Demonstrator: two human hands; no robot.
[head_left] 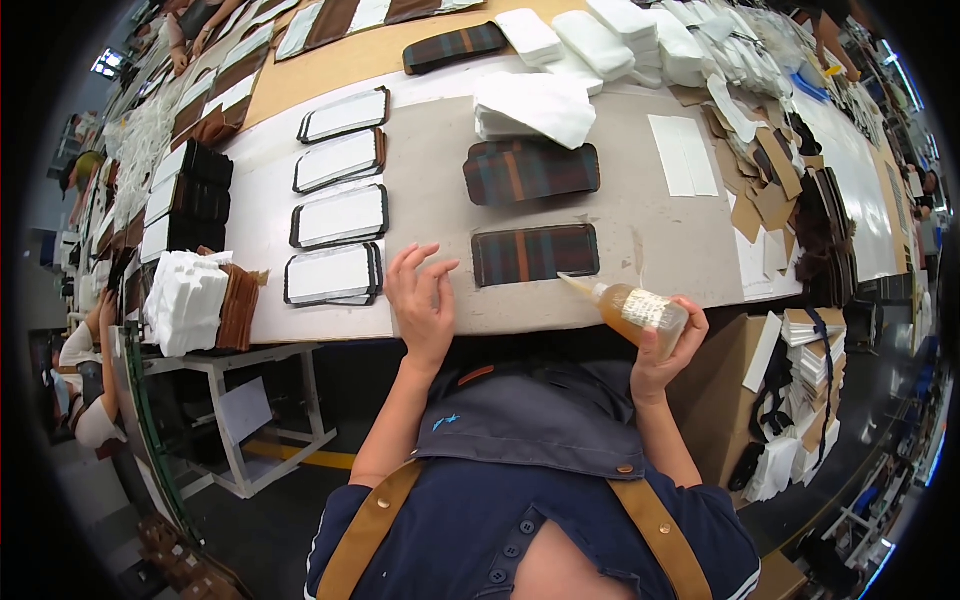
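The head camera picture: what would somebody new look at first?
Probably the clear amber-filled bottle in the right hand stands out first, its pale pointed nozzle at the near edge of a brown plaid rectangular piece. Four white-topped, dark-edged rectangular stacks form a column farther left.

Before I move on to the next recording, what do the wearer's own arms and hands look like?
The left hand and right hand are both ungloved. The forearms are bare, with no watch or bracelet visible. Short navy sleeves, pale-striped along their outer sides, end around the elbows.
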